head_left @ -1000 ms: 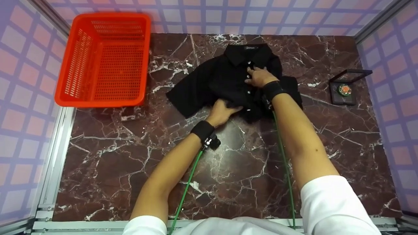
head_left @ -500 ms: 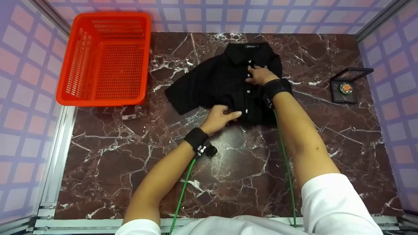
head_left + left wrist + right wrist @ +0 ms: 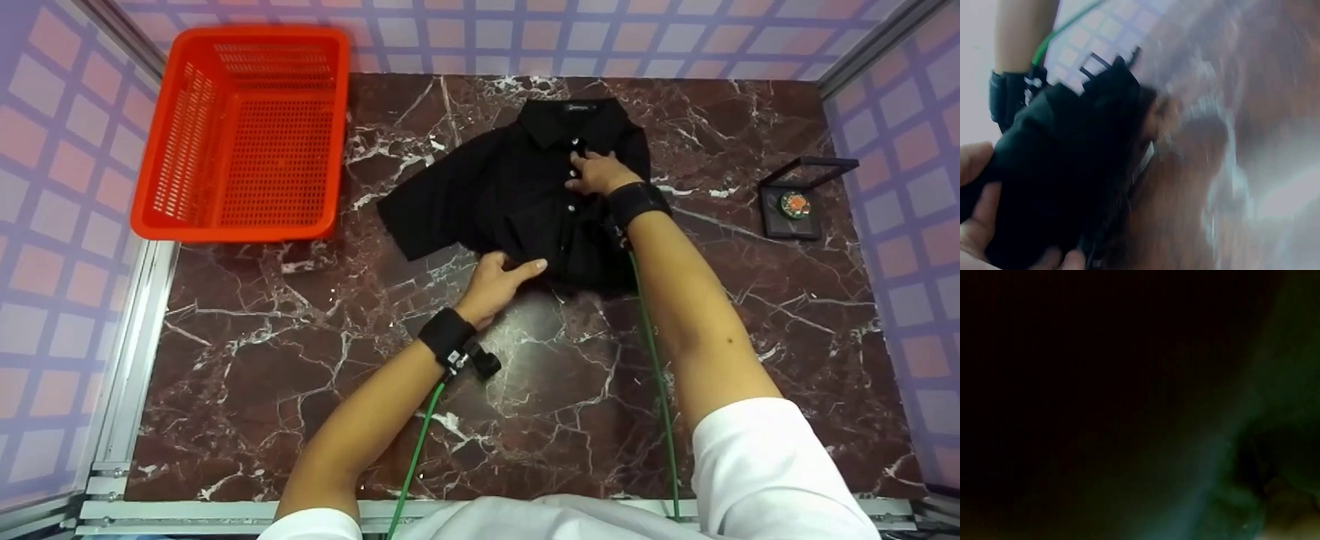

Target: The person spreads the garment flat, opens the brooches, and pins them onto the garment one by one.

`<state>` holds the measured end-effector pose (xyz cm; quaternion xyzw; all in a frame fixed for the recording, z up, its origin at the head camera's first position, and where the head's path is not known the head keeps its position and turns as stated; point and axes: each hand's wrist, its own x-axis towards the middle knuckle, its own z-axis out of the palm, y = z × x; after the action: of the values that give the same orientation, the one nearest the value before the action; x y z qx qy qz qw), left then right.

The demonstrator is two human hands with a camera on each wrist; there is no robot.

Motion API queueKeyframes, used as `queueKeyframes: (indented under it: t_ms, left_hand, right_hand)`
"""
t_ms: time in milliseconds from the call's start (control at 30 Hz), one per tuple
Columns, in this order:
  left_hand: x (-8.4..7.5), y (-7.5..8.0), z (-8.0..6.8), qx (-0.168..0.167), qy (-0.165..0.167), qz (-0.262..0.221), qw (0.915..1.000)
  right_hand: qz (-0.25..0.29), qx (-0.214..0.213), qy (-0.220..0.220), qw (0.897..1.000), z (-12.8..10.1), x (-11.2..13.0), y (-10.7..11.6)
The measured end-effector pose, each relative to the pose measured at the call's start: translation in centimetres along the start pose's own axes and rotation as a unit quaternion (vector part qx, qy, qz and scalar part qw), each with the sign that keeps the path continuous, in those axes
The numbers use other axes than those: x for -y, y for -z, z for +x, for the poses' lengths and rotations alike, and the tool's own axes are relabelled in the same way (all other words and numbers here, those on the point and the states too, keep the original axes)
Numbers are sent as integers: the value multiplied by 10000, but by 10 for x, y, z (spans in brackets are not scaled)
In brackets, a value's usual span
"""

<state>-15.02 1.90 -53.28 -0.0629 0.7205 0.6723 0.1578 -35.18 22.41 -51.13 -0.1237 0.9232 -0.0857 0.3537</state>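
Left hand [image 3: 501, 281] grips the near hem of the black shirt [image 3: 510, 195], thumb over the fabric. Right hand [image 3: 596, 174] lies beyond it, fingers flat on the button placket, pinning it. The shirt lies on the table [image 3: 300, 360], part-folded: right side tucked in, left sleeve spread. Orange basket [image 3: 240, 135] stands left of the shirt.

white short sleeves [image 3: 757, 457], black wristbands [image 3: 445, 336] with small cameras, and green cables [image 3: 420, 450].

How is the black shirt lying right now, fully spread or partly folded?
Partly folded. The black shirt shows one sleeve spread toward the basket; the other side is tucked in, and the left hand grips its hem.
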Motion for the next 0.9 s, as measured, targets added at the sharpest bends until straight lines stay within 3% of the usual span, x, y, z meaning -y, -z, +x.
queueKeyframes:
  t_ms: [200, 367, 600, 900]
  left_hand:
    - [2, -5, 1, -11, -251, -1127, 9933]
    - [6, -6, 2, -17, -437, -1707, 9844]
    - [9, -3, -8, 119, -314, -1681, 9852]
    - [13, 11, -27, 418, -135, -1327, 9902]
  right_hand:
    - [51, 14, -8, 10000, 0, -1, 0]
    - [61, 29, 46, 10000, 1, -1, 0]
    - [-207, -47, 345, 9992, 1, -1, 2]
    - [-121, -74, 275, 9995, -2, -1, 0]
